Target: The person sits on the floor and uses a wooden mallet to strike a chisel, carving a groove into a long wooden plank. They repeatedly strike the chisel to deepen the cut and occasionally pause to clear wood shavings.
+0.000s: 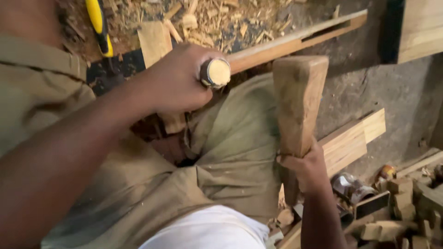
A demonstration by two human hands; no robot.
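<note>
My left hand [177, 78] is closed around a chisel handle; its round, pale wooden butt end [216, 72] points toward me. The blade is hidden under the hand. My right hand [308, 168] grips the handle of a wooden mallet, whose heavy rectangular head [297, 99] is raised upright just right of the chisel butt, a short gap apart. A long grooved wooden strip [295, 39] runs diagonally behind the chisel. My olive-clad knee [240, 138] lies between the two hands.
Wood chips and shavings [217, 18] litter the floor at the top. A yellow-and-black tool handle [99, 25] lies at the upper left. A pale plank [353, 140] rests on the right, with several wood offcuts [401, 203] at the lower right and another board [422, 27] at the top right.
</note>
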